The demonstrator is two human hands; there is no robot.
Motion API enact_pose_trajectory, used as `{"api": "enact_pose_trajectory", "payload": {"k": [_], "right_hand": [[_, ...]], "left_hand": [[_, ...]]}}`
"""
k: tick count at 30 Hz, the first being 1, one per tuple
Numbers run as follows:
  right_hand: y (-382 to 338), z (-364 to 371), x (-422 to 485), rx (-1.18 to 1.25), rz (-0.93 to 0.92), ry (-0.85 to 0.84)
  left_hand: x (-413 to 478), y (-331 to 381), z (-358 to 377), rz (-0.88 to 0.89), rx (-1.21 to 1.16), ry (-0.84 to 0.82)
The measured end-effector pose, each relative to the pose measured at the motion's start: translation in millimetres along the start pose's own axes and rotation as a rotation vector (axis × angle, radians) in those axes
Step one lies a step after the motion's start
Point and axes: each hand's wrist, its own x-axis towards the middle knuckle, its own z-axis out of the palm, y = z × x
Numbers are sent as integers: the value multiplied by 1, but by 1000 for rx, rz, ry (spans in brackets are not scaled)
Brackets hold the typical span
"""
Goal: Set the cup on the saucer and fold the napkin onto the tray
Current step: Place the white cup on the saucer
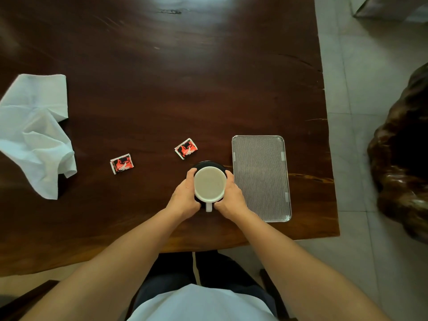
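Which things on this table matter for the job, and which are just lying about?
For the job: cup, held between left hand and right hand; dark saucer under it; napkin; tray.
Lying about: two red packets.

Left packet [121, 163]: red, black and white print showing; lettering too small to read.
Right packet [186, 148]: same print showing; nothing legible.
Elsewhere: no text appearing.
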Motion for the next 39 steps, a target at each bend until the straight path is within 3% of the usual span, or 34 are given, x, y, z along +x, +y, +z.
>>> {"api": "enact_pose_trajectory", "payload": {"k": [8, 18, 26, 39], "right_hand": [[-11, -20, -12, -53, 6, 35], [-34, -34, -41, -189, -97, 223], [-60, -36, -67, -413, -300, 152], [-126, 12, -82, -523, -455, -13]], "left_hand": [[-12, 3, -18, -53, 35, 36], [-53, 15, -38, 19, 147, 209], [-98, 23, -50, 47, 316, 361], [-149, -46, -86, -111, 272, 461]]}}
